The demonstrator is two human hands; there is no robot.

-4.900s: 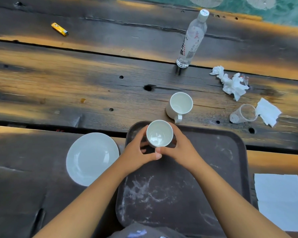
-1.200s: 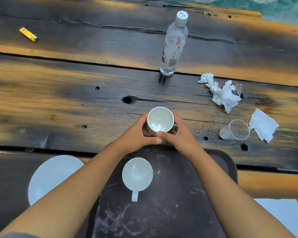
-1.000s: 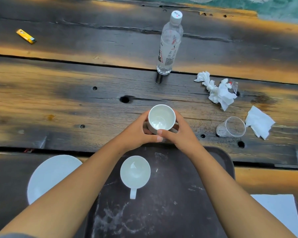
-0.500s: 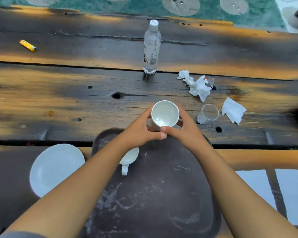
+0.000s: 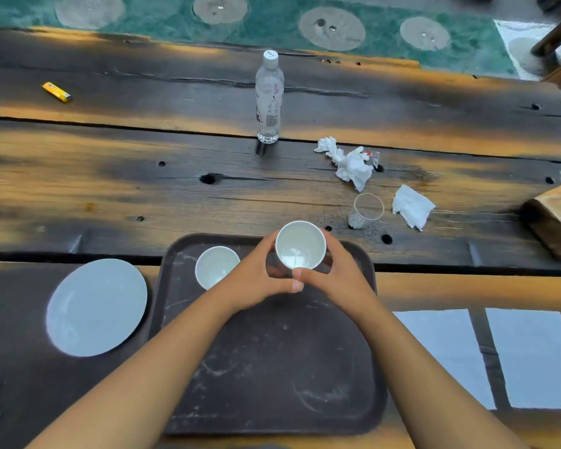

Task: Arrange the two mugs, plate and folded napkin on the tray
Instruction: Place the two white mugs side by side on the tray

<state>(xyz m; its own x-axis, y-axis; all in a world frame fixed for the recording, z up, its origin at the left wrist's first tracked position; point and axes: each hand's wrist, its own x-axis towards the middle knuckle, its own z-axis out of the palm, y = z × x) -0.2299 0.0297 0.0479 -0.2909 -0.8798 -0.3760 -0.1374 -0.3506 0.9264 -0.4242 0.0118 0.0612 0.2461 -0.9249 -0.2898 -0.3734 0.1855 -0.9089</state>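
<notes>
A white mug (image 5: pixel 300 244) is held over the far edge of the dark tray (image 5: pixel 272 384), gripped from both sides by my left hand (image 5: pixel 256 280) and my right hand (image 5: pixel 334 277). The other white mug (image 5: pixel 215 265) stands on the tray's far left corner, partly hidden by my left wrist. A white plate (image 5: pixel 96 307) lies on the table left of the tray. A flat white napkin (image 5: pixel 444 354) lies right of the tray; I cannot tell whether it is folded.
A water bottle (image 5: pixel 269 98) stands beyond the tray. A crumpled tissue (image 5: pixel 350 163), a clear plastic cup (image 5: pixel 365 210) on its side and another tissue (image 5: pixel 412 210) lie at the far right. A yellow lighter (image 5: pixel 56 91) is far left. A wooden block (image 5: pixel 554 222) sits at the right edge.
Both hands have brought the second mug from the table back to the tray's far edge. The first mug stands where it was left on the tray.
</notes>
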